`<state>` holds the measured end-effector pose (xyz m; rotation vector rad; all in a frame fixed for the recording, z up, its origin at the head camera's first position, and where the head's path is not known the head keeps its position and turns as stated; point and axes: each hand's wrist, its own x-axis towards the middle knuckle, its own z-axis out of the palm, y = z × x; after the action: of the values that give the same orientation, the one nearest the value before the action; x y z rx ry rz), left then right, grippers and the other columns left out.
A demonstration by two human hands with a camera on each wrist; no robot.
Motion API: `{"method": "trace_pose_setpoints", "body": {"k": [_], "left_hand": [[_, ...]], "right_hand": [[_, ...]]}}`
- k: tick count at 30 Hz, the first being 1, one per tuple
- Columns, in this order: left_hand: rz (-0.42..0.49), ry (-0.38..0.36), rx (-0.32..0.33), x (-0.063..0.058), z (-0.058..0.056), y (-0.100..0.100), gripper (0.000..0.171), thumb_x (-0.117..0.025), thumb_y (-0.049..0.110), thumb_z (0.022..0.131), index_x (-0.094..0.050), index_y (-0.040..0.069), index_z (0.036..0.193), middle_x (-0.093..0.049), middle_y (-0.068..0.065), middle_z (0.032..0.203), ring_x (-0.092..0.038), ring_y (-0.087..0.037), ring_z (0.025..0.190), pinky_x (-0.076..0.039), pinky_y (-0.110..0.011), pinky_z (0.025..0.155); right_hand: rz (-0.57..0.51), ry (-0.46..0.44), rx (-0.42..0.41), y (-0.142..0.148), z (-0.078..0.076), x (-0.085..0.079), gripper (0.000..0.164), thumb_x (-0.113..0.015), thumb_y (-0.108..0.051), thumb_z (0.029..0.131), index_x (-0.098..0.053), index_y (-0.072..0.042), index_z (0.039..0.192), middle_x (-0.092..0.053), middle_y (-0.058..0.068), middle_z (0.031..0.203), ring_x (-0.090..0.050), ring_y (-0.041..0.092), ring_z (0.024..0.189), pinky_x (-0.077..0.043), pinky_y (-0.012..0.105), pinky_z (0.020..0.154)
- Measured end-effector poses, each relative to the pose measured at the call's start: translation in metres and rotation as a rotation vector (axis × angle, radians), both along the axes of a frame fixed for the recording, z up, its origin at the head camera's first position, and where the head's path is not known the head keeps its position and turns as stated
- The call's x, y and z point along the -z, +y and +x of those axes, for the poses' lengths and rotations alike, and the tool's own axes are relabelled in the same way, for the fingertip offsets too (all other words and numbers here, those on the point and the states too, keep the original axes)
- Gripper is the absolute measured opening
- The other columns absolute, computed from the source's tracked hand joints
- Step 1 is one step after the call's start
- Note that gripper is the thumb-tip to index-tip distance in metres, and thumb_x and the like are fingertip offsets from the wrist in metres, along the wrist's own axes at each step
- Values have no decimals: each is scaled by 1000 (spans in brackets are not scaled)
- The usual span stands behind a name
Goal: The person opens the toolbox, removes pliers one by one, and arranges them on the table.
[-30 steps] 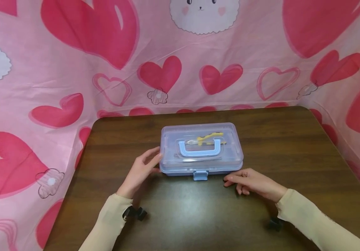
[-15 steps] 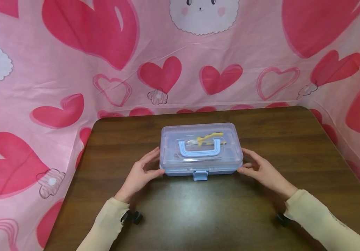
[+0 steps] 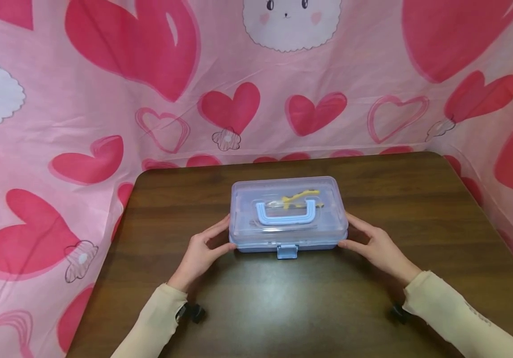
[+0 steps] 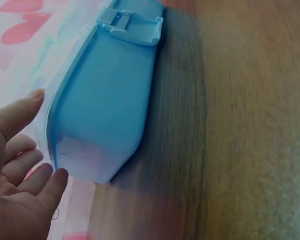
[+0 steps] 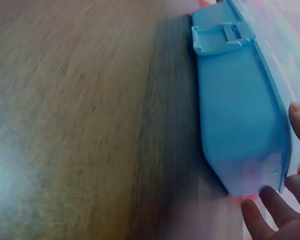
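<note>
Blue box (image 3: 289, 219) | long axis left-right, latch (image 3: 287, 251) frontward | left hand (image 3: 200, 254), right hand (image 3: 381, 251) touch ends, fingers extended | right previously at front

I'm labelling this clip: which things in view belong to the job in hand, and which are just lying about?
In the job:
clear-lidded blue box
front latch
left hand
right hand
probably the yellow item inside

Just around:
wooden table
pink heart-print cloth

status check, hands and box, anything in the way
Left hand at left end of box, right hand at right end. Lid down, front latch flipped out. No obstruction seen.
</note>
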<state>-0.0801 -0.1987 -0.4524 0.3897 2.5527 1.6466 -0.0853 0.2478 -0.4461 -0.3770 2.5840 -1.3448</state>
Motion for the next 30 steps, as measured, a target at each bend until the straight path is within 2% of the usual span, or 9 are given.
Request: {"method": "trace_pose_setpoints", "body": {"k": [4,9,16,19,21,23,26,30], "left_hand": [[62,-30,0,1,3,-1,67,-85,21,88,-58,24,149,-50,9,156,-46,-17,146,-44,-43,114],[146,-36,-17,-2,5,1,64,-83,18,90,-58,23,149,-53,7,154,-48,-16,144,-44,-33,112],[263,-57,-36,-13,5,0,58,-81,9,91,-61,14,146,-59,-4,149,-57,-23,136,-51,-28,104],[253,-57,-48,-16,5,-1,59,-82,8,90,-61,10,145,-59,-7,149,-57,-26,136,-51,-30,102],[241,-49,-56,-19,4,-2,59,-83,8,89,-62,8,145,-60,-8,148,-58,-28,135,-52,-30,102],[236,-37,-69,-21,2,-2,58,-83,9,89,-63,8,143,-61,-9,146,-60,-27,133,-52,-31,101],[237,-22,-90,-23,-2,-1,54,-82,10,89,-65,8,141,-64,-10,142,-66,-23,126,-54,-31,99],[260,12,-127,-27,-6,1,50,-83,6,88,-68,5,136,-68,-11,135,-71,-15,115,-57,-29,94]], "right_hand": [[-3,15,10,-1,3,0,78,-79,-32,94,-40,-19,161,-40,14,163,-41,45,146,-36,70,113],[-15,49,36,-2,4,-1,75,-79,-31,94,-44,-17,159,-45,11,161,-49,39,142,-43,61,110],[-30,64,92,-1,5,-11,67,-79,-32,94,-52,-18,154,-46,9,159,-43,41,146,-37,70,112],[-14,106,124,-2,3,-16,63,-81,-32,92,-58,-19,149,-52,5,154,-50,29,143,-43,41,117],[-16,147,148,-4,2,-18,60,-82,-30,91,-62,-18,146,-57,4,150,-55,14,138,-44,19,109],[-31,174,171,-6,0,-21,56,-83,-28,91,-66,-17,142,-61,4,146,-56,-1,131,-39,5,99],[-82,175,208,-8,-1,-26,52,-83,-24,91,-68,-15,139,-64,6,142,-55,-11,123,-42,6,98],[-134,157,259,-11,-3,-29,49,-83,-21,90,-70,-13,137,-67,5,138,-58,-10,120,-47,9,96]]}}
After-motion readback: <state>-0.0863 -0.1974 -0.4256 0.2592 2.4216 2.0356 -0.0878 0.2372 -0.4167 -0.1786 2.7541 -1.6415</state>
